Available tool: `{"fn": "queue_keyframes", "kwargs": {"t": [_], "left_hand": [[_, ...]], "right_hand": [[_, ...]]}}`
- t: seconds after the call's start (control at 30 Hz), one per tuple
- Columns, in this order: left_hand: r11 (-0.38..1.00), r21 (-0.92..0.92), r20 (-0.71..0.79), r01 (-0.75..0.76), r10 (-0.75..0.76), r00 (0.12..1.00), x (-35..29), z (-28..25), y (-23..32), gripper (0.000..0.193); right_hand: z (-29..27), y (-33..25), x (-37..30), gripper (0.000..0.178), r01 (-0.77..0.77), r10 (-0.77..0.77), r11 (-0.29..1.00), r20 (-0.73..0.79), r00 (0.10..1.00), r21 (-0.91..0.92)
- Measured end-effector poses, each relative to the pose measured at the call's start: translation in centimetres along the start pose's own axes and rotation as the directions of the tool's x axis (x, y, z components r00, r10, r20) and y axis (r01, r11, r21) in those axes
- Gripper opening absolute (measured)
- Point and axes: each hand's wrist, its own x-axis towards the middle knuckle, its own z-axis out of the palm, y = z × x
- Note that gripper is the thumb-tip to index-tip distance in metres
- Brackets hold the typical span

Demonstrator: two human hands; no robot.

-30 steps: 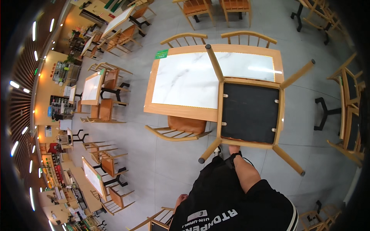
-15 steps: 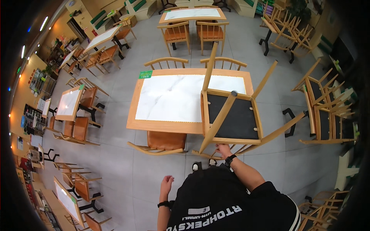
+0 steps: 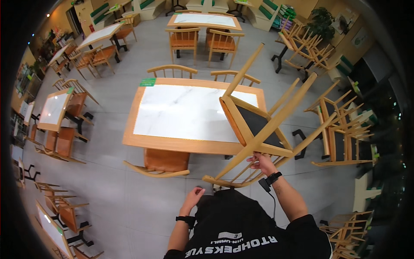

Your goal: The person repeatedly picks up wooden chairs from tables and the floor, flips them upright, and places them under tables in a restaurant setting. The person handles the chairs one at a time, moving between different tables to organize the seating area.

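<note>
A wooden chair (image 3: 257,123) with an orange seat and black underside is upside down over the right part of the marble-topped table (image 3: 172,108). It tilts, so the orange edge of its seat shows on the left, and its legs point up and to the right. My right hand (image 3: 261,162), with a black band at the wrist, grips the chair near the seat frame and back spindles; its fingertips are partly hidden. Low in front of the table, my left hand (image 3: 195,199) hangs with loosely bent fingers and nothing in it, apart from the chair.
Another orange-seated chair (image 3: 166,160) is tucked under the table's near side, left of the lifted one. Two chairs stand at the far side. Upturned chairs (image 3: 340,129) rest on a table to the right. More tables with chairs (image 3: 64,142) line the left.
The upside-down chair has tipped over to the right, its left side rising. My right hand has come up with it. My left hand has moved slightly right and up.
</note>
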Motion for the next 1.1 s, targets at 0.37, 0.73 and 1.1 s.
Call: {"fn": "queue_keyframes", "kwargs": {"t": [0.37,0.73,1.1], "left_hand": [[0.91,-0.27,-0.063,-0.315,0.31,0.949,8.2,3.6,4.8,0.058],[0.853,-0.134,-0.277,-0.504,0.456,0.846,11.8,-0.5,14.0,0.046],[0.837,-0.059,-0.118,-0.545,0.536,0.836,11.4,-0.6,14.1,0.046]], "right_hand": [[-2.3,-3.6,0.0,0.02,0.082,-0.078,0.985,-0.029,0.997,0.152],[-5.2,0.4,1.1,0.026,0.116,-0.07,0.873,-0.113,0.991,0.474],[-6.6,7.1,0.9,0.029,0.15,0.013,0.761,-0.245,0.969,0.631]]}}
